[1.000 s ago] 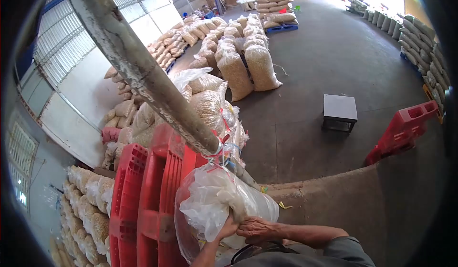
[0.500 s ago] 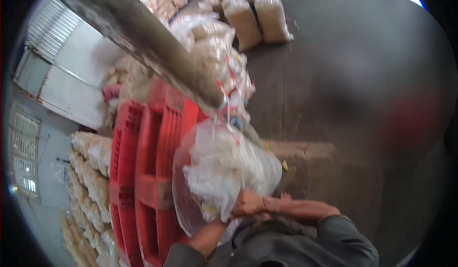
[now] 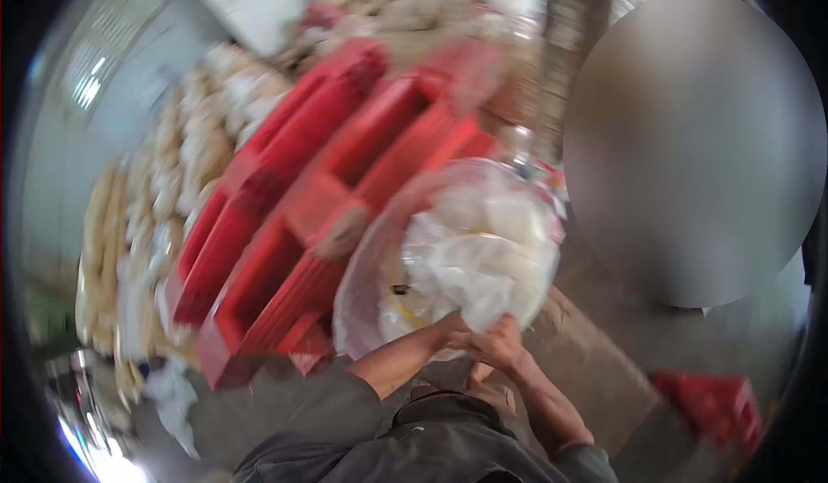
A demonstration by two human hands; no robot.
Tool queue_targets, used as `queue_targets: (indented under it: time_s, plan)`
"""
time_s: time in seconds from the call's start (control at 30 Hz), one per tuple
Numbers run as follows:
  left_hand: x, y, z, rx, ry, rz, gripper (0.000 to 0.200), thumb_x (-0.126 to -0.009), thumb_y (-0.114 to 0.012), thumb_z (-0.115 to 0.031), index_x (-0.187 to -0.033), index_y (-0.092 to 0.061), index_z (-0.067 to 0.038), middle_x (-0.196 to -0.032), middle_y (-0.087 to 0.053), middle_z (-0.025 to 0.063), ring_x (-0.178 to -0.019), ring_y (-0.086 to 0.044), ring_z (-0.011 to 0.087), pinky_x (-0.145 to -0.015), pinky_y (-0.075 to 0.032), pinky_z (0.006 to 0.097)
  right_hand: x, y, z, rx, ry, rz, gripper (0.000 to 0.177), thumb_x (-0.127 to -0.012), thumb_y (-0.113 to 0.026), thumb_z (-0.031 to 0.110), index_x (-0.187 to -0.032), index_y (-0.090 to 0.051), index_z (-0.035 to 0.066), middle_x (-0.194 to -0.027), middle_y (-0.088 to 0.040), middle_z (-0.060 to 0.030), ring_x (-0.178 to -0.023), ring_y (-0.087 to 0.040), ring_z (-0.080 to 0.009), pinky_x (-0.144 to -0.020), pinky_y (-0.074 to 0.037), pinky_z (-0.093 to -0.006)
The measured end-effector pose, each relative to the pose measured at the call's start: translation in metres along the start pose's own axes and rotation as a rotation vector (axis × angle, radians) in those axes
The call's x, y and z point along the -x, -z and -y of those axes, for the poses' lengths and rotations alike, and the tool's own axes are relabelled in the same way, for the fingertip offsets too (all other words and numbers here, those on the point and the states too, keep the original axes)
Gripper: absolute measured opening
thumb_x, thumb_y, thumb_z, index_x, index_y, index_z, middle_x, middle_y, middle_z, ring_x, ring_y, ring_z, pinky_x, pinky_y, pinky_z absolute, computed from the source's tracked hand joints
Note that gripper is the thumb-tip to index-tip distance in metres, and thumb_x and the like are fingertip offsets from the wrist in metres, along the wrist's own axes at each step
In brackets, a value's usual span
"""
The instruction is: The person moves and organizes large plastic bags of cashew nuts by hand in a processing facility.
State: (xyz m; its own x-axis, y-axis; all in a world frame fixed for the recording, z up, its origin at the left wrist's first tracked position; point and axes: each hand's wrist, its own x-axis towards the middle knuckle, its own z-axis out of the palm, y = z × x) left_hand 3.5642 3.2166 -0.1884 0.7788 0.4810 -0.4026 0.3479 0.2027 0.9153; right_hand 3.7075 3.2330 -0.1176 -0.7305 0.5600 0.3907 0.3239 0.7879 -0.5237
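Left hand (image 3: 452, 333): grasping white plastic (image 3: 483, 267)
Right hand (image 3: 502, 342): grasping it too
White plastic: could tear if I tug unevenly

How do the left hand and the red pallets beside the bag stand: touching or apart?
Apart: the head view shows part of the plastic bag between the left hand and the red pallets.

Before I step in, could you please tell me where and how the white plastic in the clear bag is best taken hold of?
I would gather the near edge of the white plastic, coming from the wearer's side, where the left hand and right hand meet. It looks soft and crumpled, so it should bunch easily; red pallets crowd the left of the clear bag.
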Motion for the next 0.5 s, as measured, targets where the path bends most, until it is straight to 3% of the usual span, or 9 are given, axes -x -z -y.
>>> queue_targets:
  time_s: [0.03, 0.07, 0.1, 0.17, 0.23, 0.3, 0.33, 0.4, 0.5]
  plan:
    - [-0.026, -0.005, -0.002, 0.005, -0.033, -0.074, 0.05, -0.084, -0.063, -0.019, -0.13, -0.05, -0.004, -0.112, -0.064, 0.0169, -0.096, -0.06, 0.0234, -0.086, -0.045, 0.0343, -0.011, 0.017, 0.01, 0.046, -0.208, 0.097, 0.039, -0.075, -0.074, 0.041, -0.099, -0.068, 0.011, -0.096, -0.069, -0.0073, -0.092, -0.065, -0.0284, -0.077, -0.049, -0.0414]
    - [-0.038, 0.006, -0.007, 0.013, -0.062, -0.154, 0.05, -0.084, -0.063, -0.018, -0.13, -0.05, -0.004, -0.112, -0.064, 0.0167, -0.096, -0.06, 0.0233, -0.086, -0.045, 0.0343, 0.006, 0.002, -0.004, -0.101, -0.143, -0.044, 0.039, -0.069, -0.08, 0.034, -0.101, -0.069, 0.015, -0.1, -0.068, -0.008, -0.094, -0.064, -0.029, -0.08, -0.048, -0.0435]
    - [-0.018, 0.001, 0.0, 0.022, -0.086, -0.235, 0.05, -0.084, -0.063, -0.018, -0.13, -0.05, -0.005, -0.112, -0.064, 0.0165, -0.095, -0.06, 0.0231, -0.085, -0.045, 0.0342, 0.012, -0.003, -0.005, -0.08, -0.123, -0.155, 0.026, -0.071, -0.074, 0.019, -0.096, -0.07, 0.012, -0.095, -0.069, -0.0076, -0.089, -0.064, -0.0297, -0.08, -0.045, -0.046]
    - [0.028, 0.009, -0.015, -0.041, -0.073, -0.308, 0.044, -0.085, -0.062, -0.018, -0.125, -0.053, -0.005, -0.109, -0.065, 0.012, -0.093, -0.061, 0.0217, -0.083, -0.046, 0.0345, 0.025, 0.0, -0.007, 0.108, -0.083, -0.13, 0.018, -0.071, -0.071, 0.006, -0.089, -0.07, 0.008, -0.092, -0.069, -0.0097, -0.086, -0.063, -0.0302, -0.082, -0.044, -0.0456]
    - [0.075, -0.008, -0.06, -0.082, -0.025, -0.394, 0.039, -0.085, -0.061, -0.018, -0.122, -0.056, -0.005, -0.107, -0.066, 0.0077, -0.091, -0.061, 0.0204, -0.082, -0.047, 0.0349, 0.022, 0.007, 0.0, 0.143, 0.082, -0.27, 0.008, -0.075, -0.07, 0.0, -0.071, -0.064, 0.005, -0.072, -0.063, -0.0133, -0.07, -0.061, -0.0321, -0.072, -0.046, -0.0421]
    - [0.132, -0.036, -0.086, -0.211, -0.008, -0.677, 0.03, -0.091, -0.058, -0.015, -0.118, -0.056, -0.002, -0.101, -0.065, 0.0092, -0.091, -0.061, 0.0189, -0.081, -0.048, 0.0347, -0.001, 0.015, 0.026, 0.184, 0.175, -0.316, 0.033, -0.076, -0.066, -0.003, -0.055, -0.042, 0.005, -0.051, -0.047, -0.012, -0.044, -0.045, -0.0312, -0.049, -0.039, -0.0417]
    - [0.16, -0.053, -0.093, -0.187, 0.008, -0.738, 0.03, -0.091, -0.058, -0.015, -0.118, -0.056, -0.002, -0.101, -0.065, 0.0092, -0.091, -0.061, 0.0189, -0.081, -0.048, 0.0347, -0.004, 0.024, 0.037, 0.076, 0.119, -0.205, 0.039, -0.077, -0.067, -0.003, -0.055, -0.036, 0.006, -0.049, -0.04, -0.011, -0.042, -0.039, -0.0298, -0.045, -0.034, -0.0408]
    - [0.216, -0.095, -0.097, 0.196, -0.32, -0.955, 0.029, -0.094, -0.057, -0.018, -0.117, -0.056, -0.001, -0.102, -0.065, 0.0097, -0.092, -0.06, 0.0169, -0.082, -0.048, 0.0335, -0.009, 0.019, 0.051, 0.178, 0.152, -0.207, 0.035, -0.081, -0.066, 0.002, -0.057, -0.041, 0.005, -0.052, -0.038, -0.0091, -0.047, -0.04, -0.0285, -0.053, -0.036, -0.0388]
    - [0.291, -0.166, -0.084, 0.278, -0.307, -1.226, 0.027, -0.095, -0.056, -0.017, -0.115, -0.055, 0.0, -0.1, -0.063, 0.0081, -0.093, -0.059, 0.0152, -0.083, -0.048, 0.0326, -0.037, 0.006, 0.132, 0.231, 0.298, -0.347, 0.029, -0.082, -0.063, 0.003, -0.061, -0.044, 0.006, -0.057, -0.041, -0.0072, -0.055, -0.044, -0.0261, -0.064, -0.035, -0.0399]
